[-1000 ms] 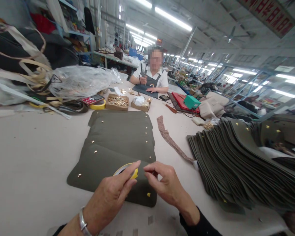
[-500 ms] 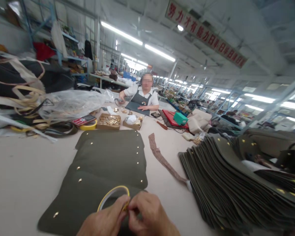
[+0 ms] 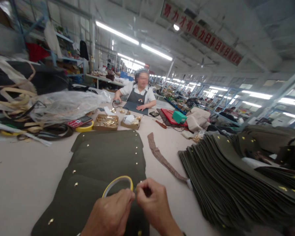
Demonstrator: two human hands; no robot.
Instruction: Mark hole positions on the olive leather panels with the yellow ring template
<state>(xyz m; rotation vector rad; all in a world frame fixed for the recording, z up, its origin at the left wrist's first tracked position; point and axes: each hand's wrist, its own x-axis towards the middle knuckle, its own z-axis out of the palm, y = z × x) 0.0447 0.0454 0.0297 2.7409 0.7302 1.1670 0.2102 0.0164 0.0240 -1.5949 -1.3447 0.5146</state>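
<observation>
My left hand (image 3: 110,211) is closed around the near edge of a narrow roll of yellow tape (image 3: 123,178), which stands up from the fist as a ring. Just to its right, my right hand (image 3: 154,203) is closed in a pinch, thumb against forefinger. Whatever lies between those fingertips is too small to make out. Both hands hover over the near right part of a dark green panel (image 3: 105,157) lying flat, with small gold metal fittings along its sides. The hands hide part of that panel.
A thick stack of dark green panels (image 3: 211,173) fills the right. A brown strip (image 3: 162,159) lies between. Beyond are boxes of gold hardware (image 3: 105,122), another yellow tape roll (image 3: 85,127), plastic sheeting (image 3: 71,105) and a green box (image 3: 179,116). Across the table sits a co-worker (image 3: 137,95).
My hands, touching before, now have a small gap between them, the right one having moved right and upward. The tape roll has risen slightly. The view has shifted a little.
</observation>
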